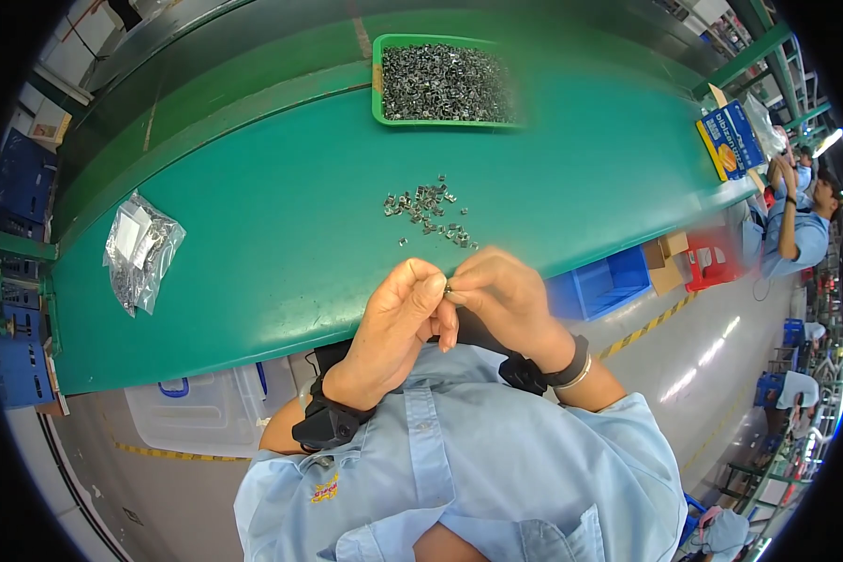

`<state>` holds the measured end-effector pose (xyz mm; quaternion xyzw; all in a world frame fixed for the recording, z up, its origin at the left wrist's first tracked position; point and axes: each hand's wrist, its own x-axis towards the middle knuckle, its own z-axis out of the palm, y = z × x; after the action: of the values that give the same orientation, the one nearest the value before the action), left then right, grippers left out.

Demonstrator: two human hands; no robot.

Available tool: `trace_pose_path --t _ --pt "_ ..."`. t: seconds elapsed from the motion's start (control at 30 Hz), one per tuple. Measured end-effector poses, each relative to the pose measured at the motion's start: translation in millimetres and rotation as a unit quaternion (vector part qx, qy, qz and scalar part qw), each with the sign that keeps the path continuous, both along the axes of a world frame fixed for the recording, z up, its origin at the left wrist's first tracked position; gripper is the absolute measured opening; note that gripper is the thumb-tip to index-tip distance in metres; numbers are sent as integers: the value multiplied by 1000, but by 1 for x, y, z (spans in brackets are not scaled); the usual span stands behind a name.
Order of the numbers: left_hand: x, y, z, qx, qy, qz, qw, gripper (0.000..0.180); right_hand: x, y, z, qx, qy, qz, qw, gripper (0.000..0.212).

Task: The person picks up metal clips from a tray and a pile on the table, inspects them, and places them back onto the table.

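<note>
My left hand [405,314] and my right hand [506,298] meet above the near edge of the green table, fingertips together. Pinched between them is a small metal part [448,289], mostly covered by the fingers, so its exact kind cannot be made out. Just beyond my hands a loose pile of small metal parts [423,204] lies scattered on the tabletop. Farther back stands a green tray [377,94] heaped with many similar small shiny pieces.
A clear plastic bag of parts [140,253] lies at the left of the green table [281,206]. A blue and yellow box [729,140] stands at the right end. Below the edge are a blue bin [613,281] and a clear lidded box [192,412]. A co-worker [796,225] is at the far right.
</note>
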<state>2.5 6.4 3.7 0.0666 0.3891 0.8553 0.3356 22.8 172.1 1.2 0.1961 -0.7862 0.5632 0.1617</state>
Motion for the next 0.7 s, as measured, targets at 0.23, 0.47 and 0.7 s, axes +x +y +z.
trace_pose_path --t 0.23,0.47,0.7 --pt "-5 0 2 -34 22 1 999 20 -5 -1 0 19 1 -18 1000 12" --pt "-13 2 10 37 -25 27 999 19 -58 26 42 91 23 -41 995 8" --pt "-20 -9 -3 55 -40 12 998 18 -137 61 46 130 -9 -109 985 13"
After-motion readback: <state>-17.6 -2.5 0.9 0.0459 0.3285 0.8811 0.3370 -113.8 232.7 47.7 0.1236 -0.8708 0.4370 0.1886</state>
